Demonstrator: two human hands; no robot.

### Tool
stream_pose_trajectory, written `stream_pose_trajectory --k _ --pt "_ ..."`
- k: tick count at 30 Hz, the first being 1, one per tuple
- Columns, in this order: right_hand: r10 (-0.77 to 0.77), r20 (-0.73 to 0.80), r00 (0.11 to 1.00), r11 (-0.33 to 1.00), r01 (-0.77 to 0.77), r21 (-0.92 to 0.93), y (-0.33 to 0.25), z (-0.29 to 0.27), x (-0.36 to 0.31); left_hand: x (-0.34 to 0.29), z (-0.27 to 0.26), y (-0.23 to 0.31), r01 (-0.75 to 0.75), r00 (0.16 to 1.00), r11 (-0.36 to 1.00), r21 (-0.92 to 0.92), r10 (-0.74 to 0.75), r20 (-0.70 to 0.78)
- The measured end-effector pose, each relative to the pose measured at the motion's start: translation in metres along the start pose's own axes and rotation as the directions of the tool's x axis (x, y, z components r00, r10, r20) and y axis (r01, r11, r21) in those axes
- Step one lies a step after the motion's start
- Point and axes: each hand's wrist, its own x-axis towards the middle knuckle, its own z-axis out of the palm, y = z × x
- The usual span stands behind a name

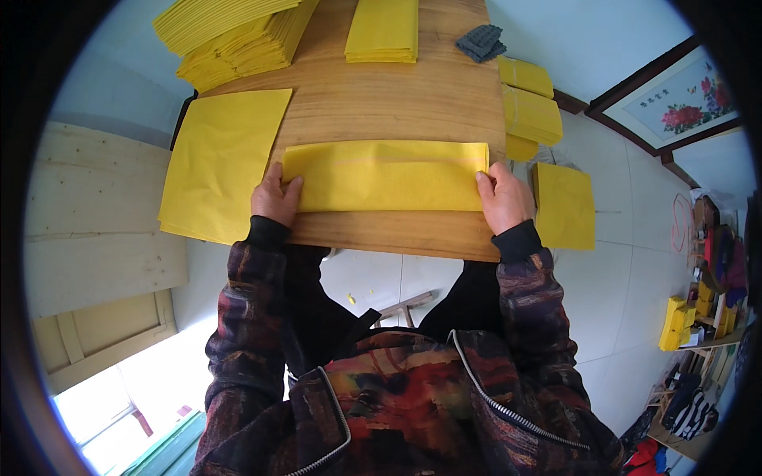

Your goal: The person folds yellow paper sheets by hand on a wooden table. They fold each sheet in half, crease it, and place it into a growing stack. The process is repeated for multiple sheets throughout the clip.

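A folded yellow sheet (pixel 381 181), long and narrow, lies across the near part of the wooden table (pixel 381 103). At its left end my left hand (pixel 276 198) pinches the edge, thumb on top. My right hand (pixel 506 197) grips the opposite end the same way, and the fingers under the sheet are hidden. A faint pale line runs along the sheet's upper half. Just left of my left hand, large flat yellow sheets (pixel 226 163) overhang the table's left edge.
Tall stacks of folded yellow sheets (pixel 246 51) stand at the far left, with a smaller stack (pixel 382 32) at the far middle. A dark grey cloth (pixel 480 43) lies far right. Yellow bundles (pixel 532 115) and a yellow pile (pixel 565 206) sit beyond the table's right edge.
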Motion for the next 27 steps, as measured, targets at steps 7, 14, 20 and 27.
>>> stream_pose_trajectory --k 7,14,20,27 --pt "0.039 0.001 0.999 0.993 -0.039 -0.11 -0.004 0.002 -0.003 -0.005 0.008 -0.001 -0.019 0.997 0.991 0.13 0.028 -0.067" --pt "0.135 0.003 0.991 0.991 -0.135 -0.006 -0.002 0.0 -0.005 -0.005 0.007 0.002 -0.013 0.997 0.999 0.04 0.016 -0.077" --pt "0.149 -0.037 0.988 0.987 -0.146 0.074 0.0 0.002 -0.007 -0.005 0.003 0.005 0.025 0.998 1.0 -0.017 -0.026 -0.049" --pt "0.165 -0.042 0.985 0.978 -0.158 0.139 0.001 0.003 -0.009 -0.005 0.008 -0.007 0.028 0.999 0.999 -0.041 -0.029 -0.027"
